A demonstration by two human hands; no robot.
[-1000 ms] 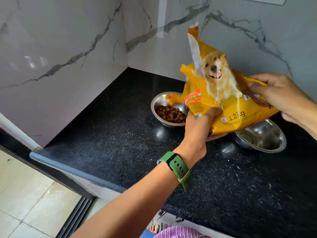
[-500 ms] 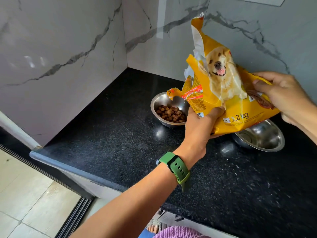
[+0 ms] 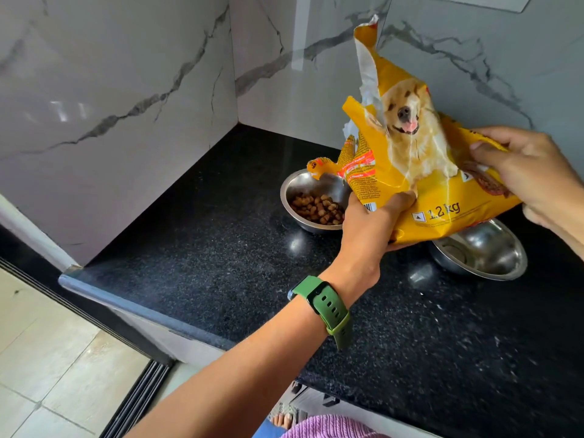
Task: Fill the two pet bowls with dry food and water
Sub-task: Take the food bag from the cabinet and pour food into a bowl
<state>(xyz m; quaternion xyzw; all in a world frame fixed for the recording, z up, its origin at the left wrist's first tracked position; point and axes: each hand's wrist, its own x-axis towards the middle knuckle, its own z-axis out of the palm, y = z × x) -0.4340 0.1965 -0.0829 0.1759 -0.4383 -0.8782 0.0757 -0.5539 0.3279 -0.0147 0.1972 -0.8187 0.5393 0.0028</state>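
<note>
- Step: dry-food fill. We grip the dog food bag (image 3: 423,172) w/ both hands: left hand (image 3: 373,222) under, right hand (image 3: 531,175) pinching its base.
- Left steel bowl (image 3: 311,197) holds kibble (image 3: 319,208).
- Next, we judge: water for the empty right steel bowl (image 3: 483,251).

Worktop (image 3: 221,263): black speckled stone, polished, with a rounded grey front edge, set into a corner of white marble-veined wall panels. Resting directly on it: one steel bowl (image 3: 295,188) near the corner, holding brown dry kibble (image 3: 317,208); a second steel bowl (image 3: 486,254) to its right, partly covered from above, no kibble visible inside.
</note>
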